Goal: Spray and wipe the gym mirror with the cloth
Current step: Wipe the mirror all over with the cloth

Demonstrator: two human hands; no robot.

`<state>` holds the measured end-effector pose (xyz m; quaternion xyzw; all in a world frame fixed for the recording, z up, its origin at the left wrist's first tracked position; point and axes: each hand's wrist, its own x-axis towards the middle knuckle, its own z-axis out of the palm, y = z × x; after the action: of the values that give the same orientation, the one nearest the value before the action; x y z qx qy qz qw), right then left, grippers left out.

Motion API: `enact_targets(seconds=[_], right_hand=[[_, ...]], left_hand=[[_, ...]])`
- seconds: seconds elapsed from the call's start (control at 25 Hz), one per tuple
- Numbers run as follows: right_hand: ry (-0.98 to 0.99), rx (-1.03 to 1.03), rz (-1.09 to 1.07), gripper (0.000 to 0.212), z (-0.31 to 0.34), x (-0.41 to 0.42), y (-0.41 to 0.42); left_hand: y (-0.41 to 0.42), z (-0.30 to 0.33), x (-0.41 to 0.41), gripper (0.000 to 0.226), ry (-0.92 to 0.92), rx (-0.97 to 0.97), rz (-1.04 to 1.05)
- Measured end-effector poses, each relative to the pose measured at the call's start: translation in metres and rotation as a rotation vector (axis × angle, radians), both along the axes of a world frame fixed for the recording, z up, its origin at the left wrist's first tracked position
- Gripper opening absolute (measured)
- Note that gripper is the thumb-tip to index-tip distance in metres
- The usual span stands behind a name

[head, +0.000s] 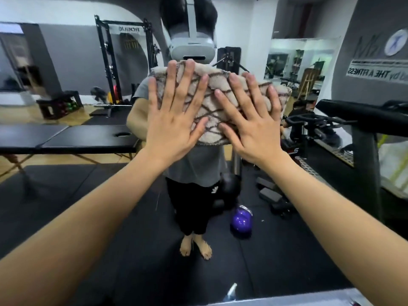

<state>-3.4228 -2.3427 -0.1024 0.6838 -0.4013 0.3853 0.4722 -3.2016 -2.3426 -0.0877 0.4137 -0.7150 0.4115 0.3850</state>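
Note:
The gym mirror (66,195) fills the whole view straight ahead and reflects the room and me. A folded beige cloth (217,102) with a dark brown diamond pattern lies flat against the glass at face height. My left hand (176,111) presses on the cloth's left half with its fingers straight and spread. My right hand (247,115) presses on the right half the same way, fingers pointing up and left. At the bottom edge, the top of a spray bottle (230,291) shows, standing apart from both hands.
A black treadmill console and post (364,138) stand close on the right. The mirror reflects a black massage table (66,138), a squat rack (123,62), a purple kettlebell (240,221), dumbbells on black floor mats, and a person sitting at the back right.

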Motion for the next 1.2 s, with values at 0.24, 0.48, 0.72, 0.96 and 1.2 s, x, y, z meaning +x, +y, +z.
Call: enact_targets(seconds=[0.24, 0.48, 0.72, 0.96, 1.2], right_hand=[[-0.298, -0.072, -0.034, 0.062, -0.066, -0.01, -0.007], [-0.273, 0.002, -0.053, 0.065, -0.215, -0.062, -0.006], [-0.109, 0.098, -0.048, 0.064, -0.326, -0.133, 0.002], [-0.213, 0.055, 0.019, 0.065, -0.231, -0.186, -0.004], [-0.193, -0.07, 0.101, 0.057, -0.052, -0.278, -0.01]], left_hand=[[-0.004, -0.075, -0.035, 0.07, 0.161, -0.008, -0.005], [-0.011, -0.22, -0.081, 0.074, 0.097, 0.004, -0.065], [0.003, -0.341, -0.144, 0.085, 0.11, 0.119, 0.002], [0.005, -0.225, -0.203, 0.072, 0.124, 0.096, -0.042], [0.004, -0.062, -0.291, 0.067, 0.229, 0.046, -0.004]])
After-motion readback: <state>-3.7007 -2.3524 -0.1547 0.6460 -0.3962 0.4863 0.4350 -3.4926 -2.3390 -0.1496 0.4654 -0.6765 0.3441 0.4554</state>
